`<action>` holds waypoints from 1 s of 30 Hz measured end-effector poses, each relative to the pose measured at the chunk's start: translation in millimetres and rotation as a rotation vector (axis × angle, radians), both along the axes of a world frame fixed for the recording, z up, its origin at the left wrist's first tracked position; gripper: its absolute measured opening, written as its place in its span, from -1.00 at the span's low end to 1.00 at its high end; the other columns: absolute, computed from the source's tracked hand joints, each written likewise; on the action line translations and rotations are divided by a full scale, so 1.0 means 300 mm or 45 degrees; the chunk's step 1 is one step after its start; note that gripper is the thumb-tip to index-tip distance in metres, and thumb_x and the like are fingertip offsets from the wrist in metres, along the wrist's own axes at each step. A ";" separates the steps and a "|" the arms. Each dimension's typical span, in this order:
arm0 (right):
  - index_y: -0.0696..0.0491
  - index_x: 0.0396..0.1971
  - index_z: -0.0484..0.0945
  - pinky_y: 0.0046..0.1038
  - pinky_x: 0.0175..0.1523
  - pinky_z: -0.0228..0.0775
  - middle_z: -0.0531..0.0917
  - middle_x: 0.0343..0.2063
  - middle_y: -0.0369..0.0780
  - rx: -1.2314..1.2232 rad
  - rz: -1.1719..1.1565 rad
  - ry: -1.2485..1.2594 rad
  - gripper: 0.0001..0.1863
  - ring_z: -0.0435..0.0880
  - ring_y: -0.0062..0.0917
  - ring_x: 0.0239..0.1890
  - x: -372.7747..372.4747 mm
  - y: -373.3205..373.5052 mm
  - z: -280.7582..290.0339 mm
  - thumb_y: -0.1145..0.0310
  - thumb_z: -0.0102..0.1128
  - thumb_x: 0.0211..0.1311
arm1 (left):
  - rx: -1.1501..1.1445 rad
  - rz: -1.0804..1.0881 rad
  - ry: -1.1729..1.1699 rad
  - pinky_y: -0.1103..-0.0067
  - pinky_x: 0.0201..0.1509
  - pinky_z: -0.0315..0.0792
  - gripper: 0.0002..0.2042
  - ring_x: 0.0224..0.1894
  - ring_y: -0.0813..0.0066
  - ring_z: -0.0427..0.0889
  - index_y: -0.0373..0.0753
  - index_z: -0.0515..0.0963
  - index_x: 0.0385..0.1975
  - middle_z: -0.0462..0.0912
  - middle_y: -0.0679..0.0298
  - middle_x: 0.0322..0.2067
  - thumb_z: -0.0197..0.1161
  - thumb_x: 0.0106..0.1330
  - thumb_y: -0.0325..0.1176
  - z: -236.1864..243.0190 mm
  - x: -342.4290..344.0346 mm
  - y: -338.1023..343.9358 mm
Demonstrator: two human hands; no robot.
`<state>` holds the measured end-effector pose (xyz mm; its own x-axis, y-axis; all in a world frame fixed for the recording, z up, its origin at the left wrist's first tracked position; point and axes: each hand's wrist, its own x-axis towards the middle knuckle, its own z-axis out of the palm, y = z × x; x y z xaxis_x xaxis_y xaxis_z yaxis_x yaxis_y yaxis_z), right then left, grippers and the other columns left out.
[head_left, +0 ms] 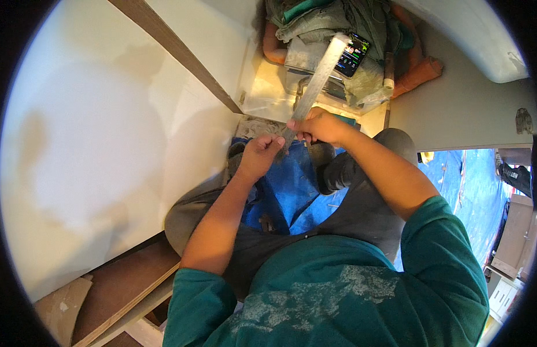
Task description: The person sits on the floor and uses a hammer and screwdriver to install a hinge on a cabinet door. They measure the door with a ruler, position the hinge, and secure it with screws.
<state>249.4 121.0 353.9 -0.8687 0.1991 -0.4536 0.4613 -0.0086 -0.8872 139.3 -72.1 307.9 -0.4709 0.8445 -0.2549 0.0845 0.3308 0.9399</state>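
Both curled closed, our left hand (260, 155) and right hand (323, 126) pinch the near part of a long pale strip (320, 78), whose far end partly hides a phone (354, 56) lying on heaped cloth (317, 26).

Blue floor sheet (473, 194) spread out, dark shoe (336, 175) on it; grey cloth (323, 24) bearing phone (355, 56).

Mixed light. Warm yellow glow on the cabinet floor (270, 88), source not visible; cooler, brighter light on the blue tarp (473, 185) at right. White panel (106, 144) at left carries big soft-edged shadows. Upper end of the flat strip (319, 78) washes out pale. Phone screen (351, 55) glows. Fisheye: black corners, edges bow at rim. Fine detail soft.
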 end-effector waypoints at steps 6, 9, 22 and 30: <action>0.13 -0.55 0.60 -0.49 -0.48 0.36 0.60 -0.64 -0.23 0.291 -0.083 -0.072 -0.51 0.50 -0.56 -0.63 0.011 0.087 0.004 -0.08 0.26 0.17 | -0.466 -0.408 0.456 0.45 -0.18 0.48 -0.65 -0.34 0.34 0.65 -0.32 0.62 -0.41 0.68 0.14 -0.43 0.16 0.35 -0.10 -0.012 -0.075 -0.021; 0.16 -0.52 0.61 -0.40 -0.36 0.43 0.63 -0.58 -0.16 0.576 -0.066 -0.184 -0.50 0.57 -0.46 -0.54 0.023 0.104 0.020 -0.06 0.25 0.18 | -0.860 -0.745 0.860 0.32 -0.14 0.49 -0.59 -0.29 0.17 0.67 -0.34 0.62 -0.42 0.67 0.03 -0.40 0.14 0.30 -0.03 -0.020 -0.052 -0.049; 0.11 -0.23 0.56 -0.18 -0.06 0.42 0.63 -0.31 0.04 0.920 0.120 -0.125 -0.63 0.61 -0.07 -0.17 0.058 0.041 -0.078 0.07 0.04 0.30 | -0.635 -0.773 0.677 0.30 0.06 0.45 -0.64 -0.03 0.07 0.60 -0.23 0.52 -0.01 0.62 -0.02 -0.12 0.21 0.16 -0.38 -0.116 -0.011 -0.079; 0.19 -0.18 0.54 -0.14 0.04 0.43 0.59 -0.15 0.08 1.171 0.321 -0.448 -0.64 0.58 -0.07 -0.04 0.061 0.120 -0.311 0.28 0.16 0.05 | -0.523 -0.844 0.532 0.27 0.05 0.45 -0.68 -0.06 -0.02 0.60 -0.19 0.55 -0.03 0.64 -0.03 -0.16 0.21 0.23 -0.26 -0.110 -0.015 -0.068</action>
